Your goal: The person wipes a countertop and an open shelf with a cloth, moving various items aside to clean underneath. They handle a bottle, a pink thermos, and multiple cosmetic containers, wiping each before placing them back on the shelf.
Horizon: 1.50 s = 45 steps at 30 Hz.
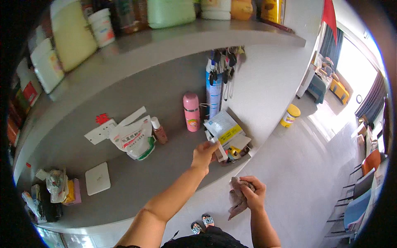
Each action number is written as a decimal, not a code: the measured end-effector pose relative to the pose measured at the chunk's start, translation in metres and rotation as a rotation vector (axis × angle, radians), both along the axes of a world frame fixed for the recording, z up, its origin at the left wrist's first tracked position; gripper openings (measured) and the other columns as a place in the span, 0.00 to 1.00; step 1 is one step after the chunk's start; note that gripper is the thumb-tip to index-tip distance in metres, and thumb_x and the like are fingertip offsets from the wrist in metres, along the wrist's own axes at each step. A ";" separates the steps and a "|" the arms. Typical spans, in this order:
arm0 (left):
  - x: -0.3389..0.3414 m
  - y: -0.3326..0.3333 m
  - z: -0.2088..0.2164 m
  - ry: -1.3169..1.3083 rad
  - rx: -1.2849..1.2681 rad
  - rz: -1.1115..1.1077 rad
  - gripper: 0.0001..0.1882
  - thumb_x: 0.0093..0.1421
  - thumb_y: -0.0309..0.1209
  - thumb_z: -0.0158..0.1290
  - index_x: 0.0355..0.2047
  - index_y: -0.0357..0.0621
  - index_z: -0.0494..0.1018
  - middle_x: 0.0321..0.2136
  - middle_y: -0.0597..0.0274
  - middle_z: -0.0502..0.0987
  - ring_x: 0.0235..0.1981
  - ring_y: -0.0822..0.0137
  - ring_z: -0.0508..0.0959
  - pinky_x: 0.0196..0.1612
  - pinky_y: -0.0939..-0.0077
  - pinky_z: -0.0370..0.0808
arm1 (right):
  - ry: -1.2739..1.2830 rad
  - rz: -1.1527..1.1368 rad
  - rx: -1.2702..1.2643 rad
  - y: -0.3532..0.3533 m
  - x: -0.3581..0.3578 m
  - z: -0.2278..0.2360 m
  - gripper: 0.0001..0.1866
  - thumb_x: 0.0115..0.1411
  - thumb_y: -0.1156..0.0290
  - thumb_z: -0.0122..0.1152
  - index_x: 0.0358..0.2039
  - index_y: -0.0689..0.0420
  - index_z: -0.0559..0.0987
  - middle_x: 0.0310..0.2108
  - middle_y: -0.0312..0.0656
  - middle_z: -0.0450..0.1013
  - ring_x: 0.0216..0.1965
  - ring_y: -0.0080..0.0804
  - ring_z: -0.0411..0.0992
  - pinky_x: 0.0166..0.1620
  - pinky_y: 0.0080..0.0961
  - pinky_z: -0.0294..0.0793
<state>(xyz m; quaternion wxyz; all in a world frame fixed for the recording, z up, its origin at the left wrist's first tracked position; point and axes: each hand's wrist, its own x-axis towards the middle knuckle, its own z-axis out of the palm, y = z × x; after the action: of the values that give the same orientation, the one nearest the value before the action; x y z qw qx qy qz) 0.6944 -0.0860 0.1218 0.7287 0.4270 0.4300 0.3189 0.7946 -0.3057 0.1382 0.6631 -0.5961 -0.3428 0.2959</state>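
Observation:
My left hand (204, 157) is closed on a white box-like thing (220, 151) at the near left side of an open box of odds and ends (245, 154). Whether that white piece is loose or part of the box, I cannot tell. Inside the open box lie a white and yellow packet (225, 127) and a small yellow item (234, 151). A crumpled grey-brown cloth (237, 200) hangs from my right hand (254, 192), which grips it in front of the shelf edge, over the floor.
On the grey shelf (173, 165) stand a pink thermos (191, 112), a blue and white can (213, 93), a small bottle (159, 130), a white bag (134, 138) and a white square device (98, 178). Keys (225, 66) hang above. Bottles line the upper shelf (165, 43). A yellow bucket (290, 115) stands on the floor.

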 end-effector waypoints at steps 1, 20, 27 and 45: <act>0.009 0.006 -0.010 0.052 0.012 0.002 0.22 0.54 0.42 0.65 0.43 0.42 0.75 0.34 0.66 0.78 0.31 0.74 0.75 0.30 0.76 0.71 | 0.002 -0.025 -0.016 -0.006 0.005 0.002 0.13 0.49 0.81 0.55 0.36 0.64 0.81 0.34 0.37 0.76 0.37 0.23 0.73 0.42 0.20 0.72; 0.030 0.024 -0.037 0.465 0.559 0.042 0.28 0.59 0.26 0.55 0.60 0.49 0.63 0.45 0.51 0.73 0.30 0.60 0.81 0.27 0.69 0.86 | 0.019 0.038 -0.023 -0.011 0.017 0.005 0.12 0.52 0.80 0.57 0.38 0.63 0.82 0.36 0.38 0.78 0.38 0.24 0.74 0.45 0.21 0.71; 0.016 0.009 -0.006 0.495 0.507 -0.092 0.27 0.55 0.31 0.60 0.55 0.47 0.67 0.37 0.51 0.78 0.35 0.57 0.80 0.31 0.64 0.80 | 0.035 0.073 0.063 0.017 0.018 0.014 0.12 0.53 0.80 0.58 0.39 0.63 0.81 0.36 0.37 0.77 0.38 0.22 0.72 0.44 0.20 0.70; -0.109 -0.040 0.080 0.404 1.166 0.221 0.32 0.52 0.29 0.65 0.57 0.42 0.67 0.41 0.54 0.78 0.28 0.68 0.81 0.31 0.74 0.79 | -0.269 0.160 0.381 0.076 -0.041 0.109 0.11 0.50 0.81 0.60 0.36 0.66 0.81 0.34 0.41 0.76 0.38 0.27 0.73 0.45 0.22 0.69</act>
<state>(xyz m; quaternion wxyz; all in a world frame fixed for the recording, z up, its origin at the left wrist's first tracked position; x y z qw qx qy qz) 0.5857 -0.1262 0.2020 0.2429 0.7592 0.3563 0.4875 0.7535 -0.2298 0.2470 0.6863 -0.4651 -0.5239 0.1954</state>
